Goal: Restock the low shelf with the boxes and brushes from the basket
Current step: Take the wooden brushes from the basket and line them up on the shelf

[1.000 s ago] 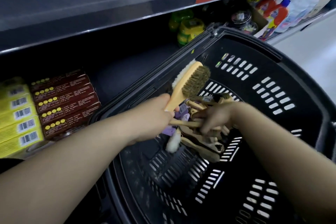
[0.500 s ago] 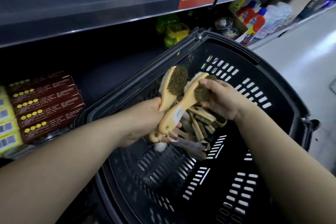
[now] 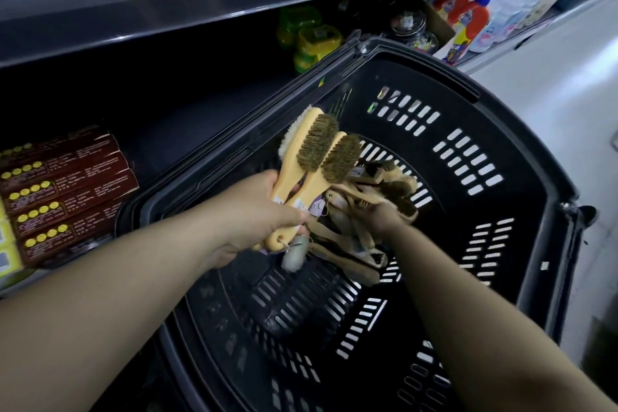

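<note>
Change since half a second ago: the second wooden brush (image 3: 341,157), then bridged between both hands, is now carried by the left hand (image 3: 264,207) alone, alongside the first brush (image 3: 314,140). The right hand (image 3: 384,216) has let go of it and dropped back onto the brush pile (image 3: 351,244).

Judgement: brushes are being collected into a bundle before shelving; none from this bundle is on the low shelf (image 3: 187,117) yet.

Left hand: fingers wrapped round both handles, bristle heads standing up and away from the hand, towards the shelf.

Right hand: knuckles up, fingers reaching down among the handles just right of the left hand. Cannot tell whether they have closed on one.

The pile lies under both hands, in the black basket (image 3: 521,144). Dark red boxes (image 3: 67,187) are stacked on the shelf, left of the left hand.
</note>
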Motion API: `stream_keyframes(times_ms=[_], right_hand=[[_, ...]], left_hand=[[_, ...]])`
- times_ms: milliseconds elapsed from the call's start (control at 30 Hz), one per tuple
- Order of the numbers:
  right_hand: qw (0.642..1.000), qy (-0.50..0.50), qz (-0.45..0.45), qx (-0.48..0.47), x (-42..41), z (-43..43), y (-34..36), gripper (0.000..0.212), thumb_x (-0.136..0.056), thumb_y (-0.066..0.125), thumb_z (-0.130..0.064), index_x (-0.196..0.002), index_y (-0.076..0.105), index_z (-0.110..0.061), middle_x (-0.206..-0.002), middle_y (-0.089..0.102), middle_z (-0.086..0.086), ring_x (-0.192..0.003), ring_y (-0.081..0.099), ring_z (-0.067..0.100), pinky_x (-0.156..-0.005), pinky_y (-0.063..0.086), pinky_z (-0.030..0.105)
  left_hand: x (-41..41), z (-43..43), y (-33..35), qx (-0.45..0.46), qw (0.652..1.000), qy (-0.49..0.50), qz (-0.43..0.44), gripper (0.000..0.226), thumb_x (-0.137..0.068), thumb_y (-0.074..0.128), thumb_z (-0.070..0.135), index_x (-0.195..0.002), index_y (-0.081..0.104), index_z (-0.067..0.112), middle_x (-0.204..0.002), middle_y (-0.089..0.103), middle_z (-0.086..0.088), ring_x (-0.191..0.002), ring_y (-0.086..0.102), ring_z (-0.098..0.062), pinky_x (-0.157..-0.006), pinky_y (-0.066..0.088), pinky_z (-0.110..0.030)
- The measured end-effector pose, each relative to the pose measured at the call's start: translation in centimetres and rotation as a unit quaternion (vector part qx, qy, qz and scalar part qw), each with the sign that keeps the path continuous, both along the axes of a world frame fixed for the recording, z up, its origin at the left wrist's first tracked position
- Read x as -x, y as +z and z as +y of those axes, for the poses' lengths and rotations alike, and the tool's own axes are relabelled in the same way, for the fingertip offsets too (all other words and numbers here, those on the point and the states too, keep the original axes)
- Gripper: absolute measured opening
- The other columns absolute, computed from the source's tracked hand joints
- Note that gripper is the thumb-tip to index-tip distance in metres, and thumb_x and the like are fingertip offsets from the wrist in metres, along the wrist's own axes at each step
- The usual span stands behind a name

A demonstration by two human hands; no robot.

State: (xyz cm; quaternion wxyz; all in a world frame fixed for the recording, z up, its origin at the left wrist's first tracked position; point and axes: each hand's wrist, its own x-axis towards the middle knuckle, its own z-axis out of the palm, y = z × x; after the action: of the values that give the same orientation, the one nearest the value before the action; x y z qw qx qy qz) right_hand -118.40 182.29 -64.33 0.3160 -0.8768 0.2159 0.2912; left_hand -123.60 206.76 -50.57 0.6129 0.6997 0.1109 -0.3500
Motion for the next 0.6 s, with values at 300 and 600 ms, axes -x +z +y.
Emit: stream_keyframes(times_ms=[300, 600], right_hand=[[0.961, 0.103, 0.012, 0.258, 1.3, -1.2, -4.2, 0.050, -0.092, 0.052, -0.034, -0.133, 0.038, -0.009, -0.140, 0.034, 0.018, -0.125, 0.037, 0.035, -0.095, 0.040, 0.043], [0.947, 0.198, 0.222, -0.120, -2.5, -2.8, 7.9, 0.039, -0.071, 0.062, -0.013, -0.109, 0.063, -0.021, -0.100, 0.062, 0.012, -0.079, 0.052, 0.026, -0.061, 0.042, 0.028]], left_hand=[[-0.4, -0.5, -0.5, -0.014, 0.999, 0.035, 0.006, 0.023, -0.073, 0.061, -0.012, -0.074, 0.062, 0.012, -0.066, 0.062, -0.005, -0.060, 0.057, -0.017, -0.057, 0.040, -0.027], [-0.6, -0.8, 0.2, -0.014, 0.995, 0.088, -0.053, 0.007, -0.079, 0.072, 0.020, -0.077, 0.065, 0.021, -0.057, 0.064, 0.009, -0.059, 0.059, -0.009, -0.053, 0.042, -0.022]])
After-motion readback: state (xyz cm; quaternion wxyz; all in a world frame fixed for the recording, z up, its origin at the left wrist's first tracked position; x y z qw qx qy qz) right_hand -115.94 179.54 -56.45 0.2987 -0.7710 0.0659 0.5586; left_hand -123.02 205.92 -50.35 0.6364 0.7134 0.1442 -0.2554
